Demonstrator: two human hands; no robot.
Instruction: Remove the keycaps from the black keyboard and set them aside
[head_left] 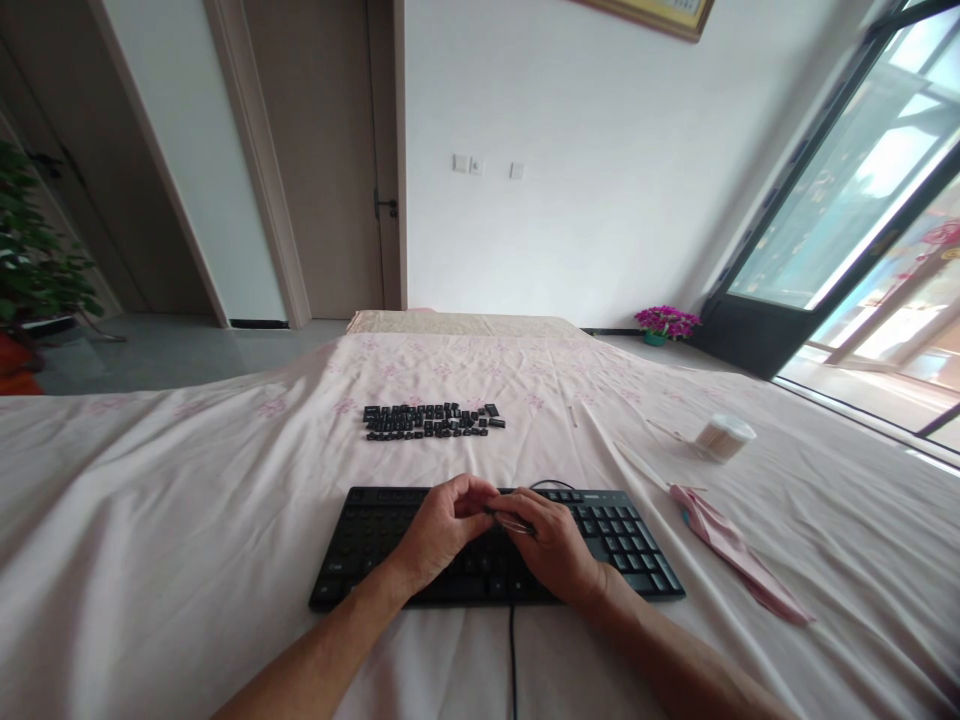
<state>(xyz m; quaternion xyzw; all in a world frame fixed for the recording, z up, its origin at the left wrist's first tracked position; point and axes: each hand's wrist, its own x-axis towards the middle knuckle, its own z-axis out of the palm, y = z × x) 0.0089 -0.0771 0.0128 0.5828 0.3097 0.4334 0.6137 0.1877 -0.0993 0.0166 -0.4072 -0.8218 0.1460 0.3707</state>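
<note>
A black keyboard (630, 545) lies on the pink sheet in front of me, with many of its keys taken off. My left hand (442, 530) hovers over its middle with the fingers curled and pinched together. My right hand (551, 545) sits beside it, closed on a thin dark wire tool (510, 518) that points towards the left fingertips. Rows of loose black keycaps (431, 420) are laid out on the sheet beyond the keyboard. What the left fingers pinch is too small to make out.
A round tub of cotton swabs (724, 437) stands at the right, with loose swabs (637, 465) near it. A folded pink cloth (739, 555) lies right of the keyboard. The keyboard cable (514, 655) runs towards me. A door, a potted plant and flowers stand beyond.
</note>
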